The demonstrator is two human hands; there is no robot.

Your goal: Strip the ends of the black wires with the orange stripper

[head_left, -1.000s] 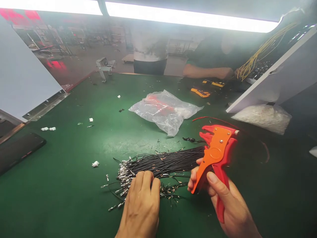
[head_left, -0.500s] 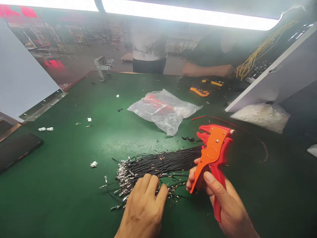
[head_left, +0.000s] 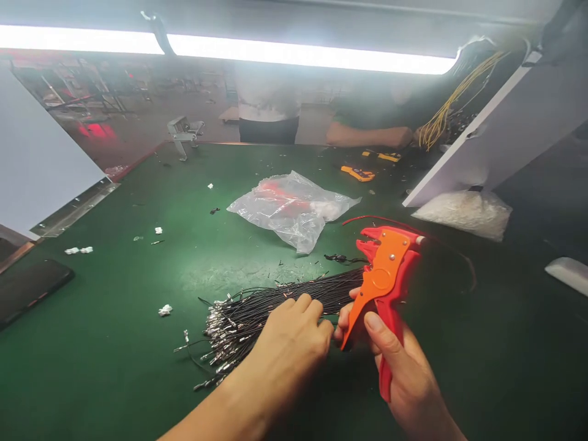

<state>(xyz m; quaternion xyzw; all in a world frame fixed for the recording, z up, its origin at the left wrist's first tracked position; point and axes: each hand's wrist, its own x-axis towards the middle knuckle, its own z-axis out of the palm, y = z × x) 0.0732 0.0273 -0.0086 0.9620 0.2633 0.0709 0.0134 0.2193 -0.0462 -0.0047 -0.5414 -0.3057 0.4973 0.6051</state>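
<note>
A bundle of thin black wires (head_left: 328, 290) lies across the green table, with silvery crimped terminals (head_left: 219, 331) at its left end. My left hand (head_left: 296, 334) is over the near side of the bundle, knuckles up and fingers curled inward. Its fingertips are hidden, so whatever they pinch does not show. To its right, my right hand (head_left: 407, 367) is wrapped around an orange and red wire stripper (head_left: 386, 260). The tool stands upright, its jaws pointing left and apart, above the right end of the wires.
Behind the wires lies a clear plastic bag (head_left: 294, 211) with red contents. A red wire (head_left: 441, 236) curves behind the stripper. Orange tools (head_left: 358, 174) lie farther back, near another person's arm (head_left: 367, 135). A dark phone-like object (head_left: 32, 291) and white connectors (head_left: 165, 310) are at left.
My left hand has moved right and slightly up along the wires, toward my right hand. The right hand still grips the wire stripper. The whole view has shifted a little.
</note>
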